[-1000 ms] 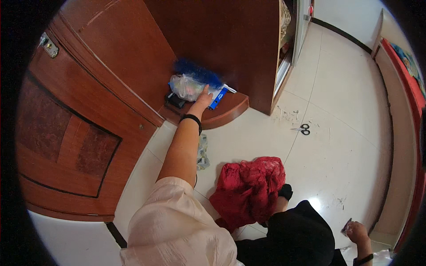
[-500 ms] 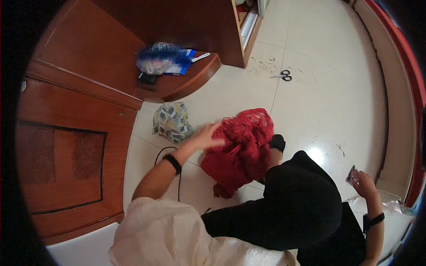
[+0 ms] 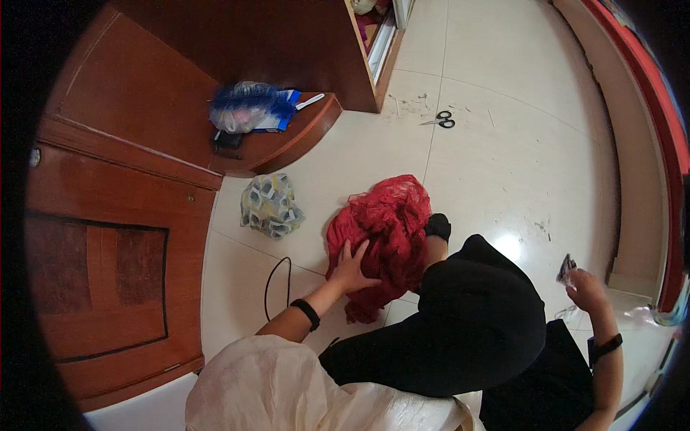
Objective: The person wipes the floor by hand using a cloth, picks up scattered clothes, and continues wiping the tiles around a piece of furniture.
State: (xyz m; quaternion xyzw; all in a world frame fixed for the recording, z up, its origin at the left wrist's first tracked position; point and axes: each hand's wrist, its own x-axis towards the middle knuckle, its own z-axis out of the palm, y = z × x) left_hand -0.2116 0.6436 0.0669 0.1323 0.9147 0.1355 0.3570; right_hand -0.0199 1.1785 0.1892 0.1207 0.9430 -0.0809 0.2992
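Observation:
My left hand [image 3: 350, 269] rests with spread fingers on a crumpled red mesh bag [image 3: 384, 230] lying on the pale tiled floor in front of my knee. My right hand [image 3: 586, 287] is out to the lower right, pinching a small dark scrap [image 3: 566, 269] between its fingertips. Both wrists wear a black band. A small patterned cloth bundle [image 3: 270, 206] lies on the floor left of the red bag.
A plastic bag with blue items [image 3: 248, 109] sits on a curved wooden shelf [image 3: 302, 136] of the brown cabinet. Black scissors [image 3: 440, 120] lie on the tiles farther away. A thin black cord [image 3: 269, 284] loops near the wooden door [image 3: 108, 244].
My left hand came back from the shelf down to the red bag and now presses on its near side. The view has tilted downward.

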